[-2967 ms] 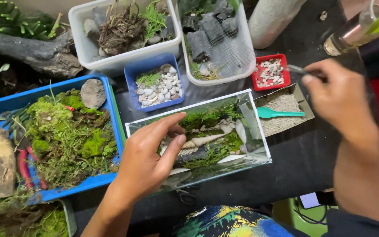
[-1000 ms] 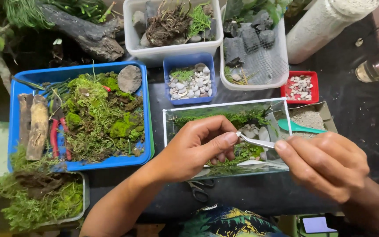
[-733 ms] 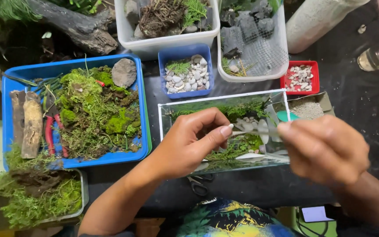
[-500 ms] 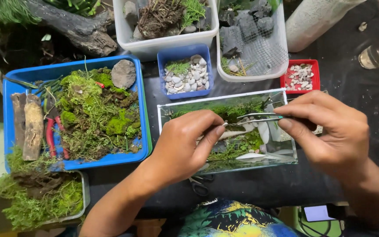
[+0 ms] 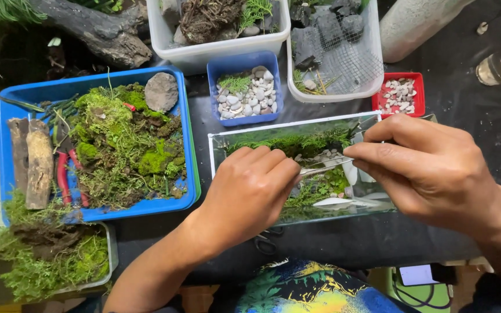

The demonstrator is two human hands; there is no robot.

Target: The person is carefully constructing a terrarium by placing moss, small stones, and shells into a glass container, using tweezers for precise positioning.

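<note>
Steel tweezers [image 5: 326,166] bridge both hands, left [image 5: 250,194] and right [image 5: 430,168], above the glass tank [image 5: 227,142].

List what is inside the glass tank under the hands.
Inside the glass tank: green moss, pale pebbles and a white shell-like piece. The left hand and right hand, holding tweezers, cover the rest.
</note>
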